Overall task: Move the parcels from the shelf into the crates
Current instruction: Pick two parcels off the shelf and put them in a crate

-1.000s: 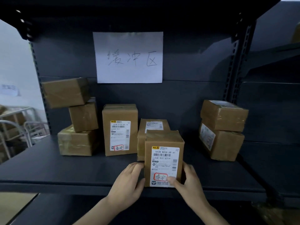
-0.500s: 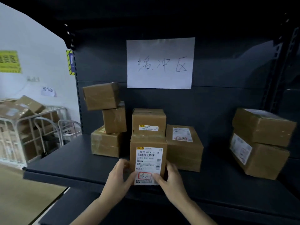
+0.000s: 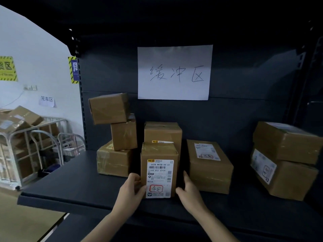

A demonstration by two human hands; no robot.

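I hold the small upright brown cardboard box with a white label [image 3: 159,170] near the front edge of the dark grey metal shelf [image 3: 70,189]. It could slip down between my hands, because I only squeeze its low part and the tape looks smooth. It is tall, so it could also tip forward off the edge. If I swing it right, it may bump the flat brown box with a label on top [image 3: 209,166] — that one sits just beside it.

My left hand [image 3: 130,193] grips the left side. Its fingers [image 3: 135,177] curl on that side and the thumb presses the label. My right hand [image 3: 189,191] wraps the right side, thumb at the low front corner. The box sits between both hands — I cannot tell if its bottom touches the shelf.
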